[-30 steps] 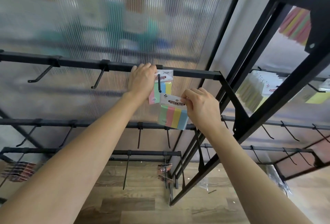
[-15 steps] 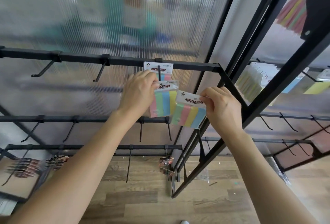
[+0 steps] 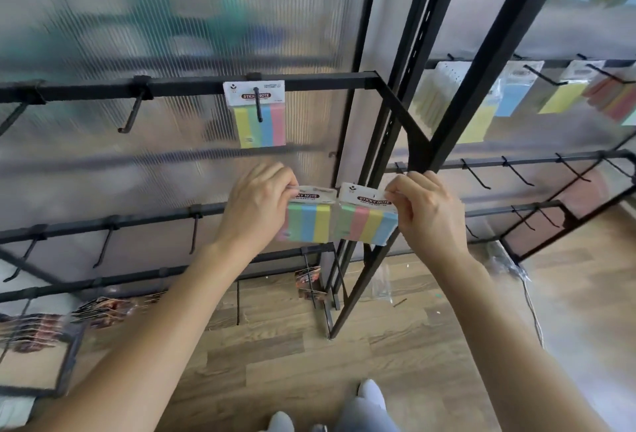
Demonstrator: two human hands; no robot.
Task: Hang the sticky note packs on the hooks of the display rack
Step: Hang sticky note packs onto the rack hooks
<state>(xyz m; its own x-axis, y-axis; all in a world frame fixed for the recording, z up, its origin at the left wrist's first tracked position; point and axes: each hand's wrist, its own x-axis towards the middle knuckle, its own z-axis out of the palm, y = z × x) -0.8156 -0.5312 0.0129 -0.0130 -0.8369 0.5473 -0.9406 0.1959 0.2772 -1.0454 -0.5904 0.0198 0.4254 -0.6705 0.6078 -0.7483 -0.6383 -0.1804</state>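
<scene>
Ribbed panel [image 3: 165, 25] is glowing behind the black rack [image 3: 327, 82]. I'm seeing the left hand [image 3: 258, 206] pinching the left pack [image 3: 309, 223] by its card and the right hand [image 3: 426, 216] pinching the right pack [image 3: 366, 227] just beside it. Both hands have dropped below the hook [image 3: 258, 106], where the hung pack [image 3: 272, 125] is hanging.

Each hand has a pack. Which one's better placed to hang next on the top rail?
Likely left. The left hand and its pack sit nearly under the hook holding the hung pack; the right hand is off right by the post.
</scene>
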